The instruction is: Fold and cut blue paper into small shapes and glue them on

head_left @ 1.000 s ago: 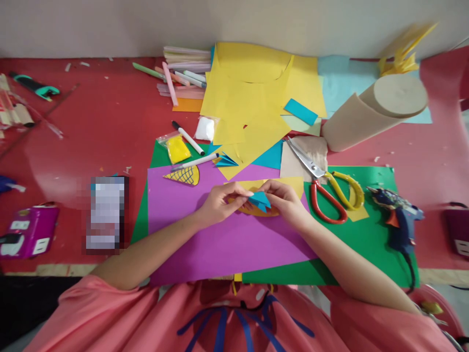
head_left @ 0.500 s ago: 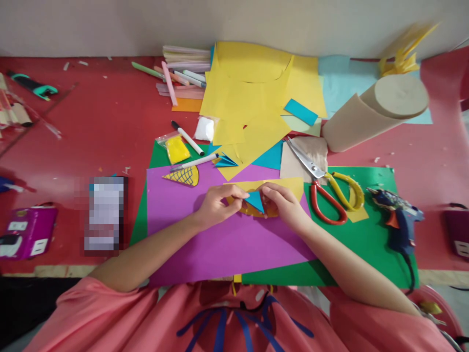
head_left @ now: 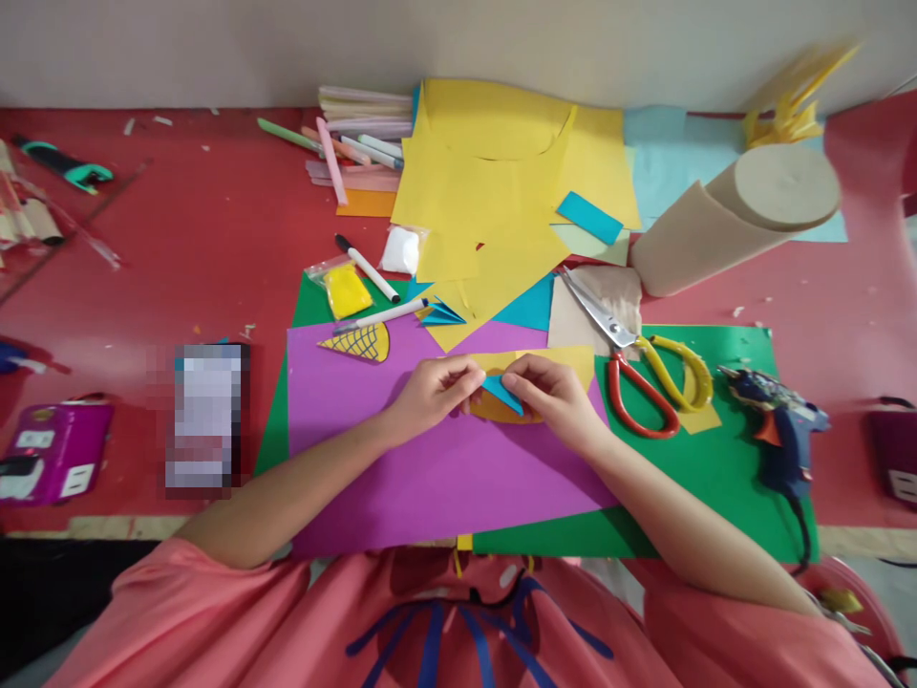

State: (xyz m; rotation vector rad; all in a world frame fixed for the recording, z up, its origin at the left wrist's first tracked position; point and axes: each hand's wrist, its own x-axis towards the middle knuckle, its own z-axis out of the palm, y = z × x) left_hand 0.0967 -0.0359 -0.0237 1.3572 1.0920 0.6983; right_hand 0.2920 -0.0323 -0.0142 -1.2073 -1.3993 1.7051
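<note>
A small blue folded paper [head_left: 503, 393] is pinched between both hands over the purple sheet [head_left: 444, 487]. My left hand [head_left: 438, 394] grips its left corner with thumb and finger. On the other side, my right hand [head_left: 550, 392] presses its thumb on the paper's upper right edge. Beneath them lies a yellow paper piece [head_left: 573, 368], partly covered by the hands. To the left rests a yellow paper cone shape [head_left: 362, 342] with dark grid lines. Just above it are a white marker [head_left: 387, 315] and another folded blue paper [head_left: 444, 311].
Scissors [head_left: 623, 344] with red and yellow handles and a glue gun [head_left: 778, 420] lie at right on a green sheet [head_left: 716, 487]. A beige roll [head_left: 737, 220] stands behind. Yellow sheets [head_left: 501, 191] spread at the back. A phone [head_left: 206, 416] lies left.
The blue paper has changed from a wider triangle to a narrower shape. My right hand has shifted slightly left, its thumb now over the paper.
</note>
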